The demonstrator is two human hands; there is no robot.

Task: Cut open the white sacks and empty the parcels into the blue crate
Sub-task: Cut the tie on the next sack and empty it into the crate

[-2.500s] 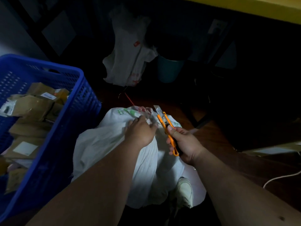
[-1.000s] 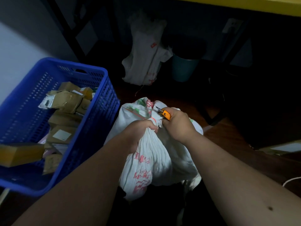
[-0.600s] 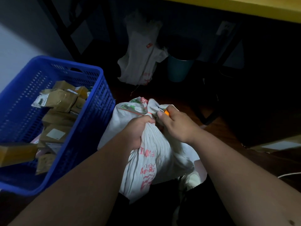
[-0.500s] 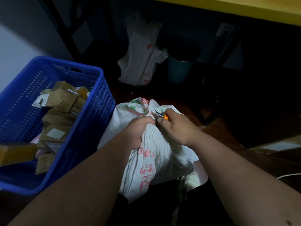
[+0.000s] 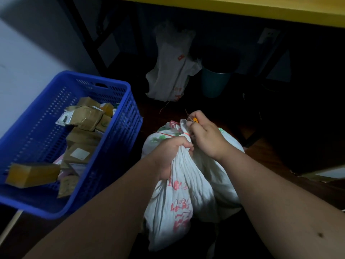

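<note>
Beside the blue crate (image 5: 119, 139), my left hand (image 5: 168, 156) squeezes the white sack (image 5: 186, 193) neck tight. My right hand (image 5: 207, 137) fingers curl around the orange knife (image 5: 194, 120).

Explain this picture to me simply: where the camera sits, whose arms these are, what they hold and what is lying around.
There is one picture, from a camera worn on a person's head, looking down at their own bare arms; no machine is involved. The left hand grips the gathered neck of a white sack with red print, tied with a red string. The right hand holds an orange cutter at that tie. To the left stands a blue crate holding brown parcels. Farther back lie another white sack and a blue bin, under a yellow tabletop.
</note>
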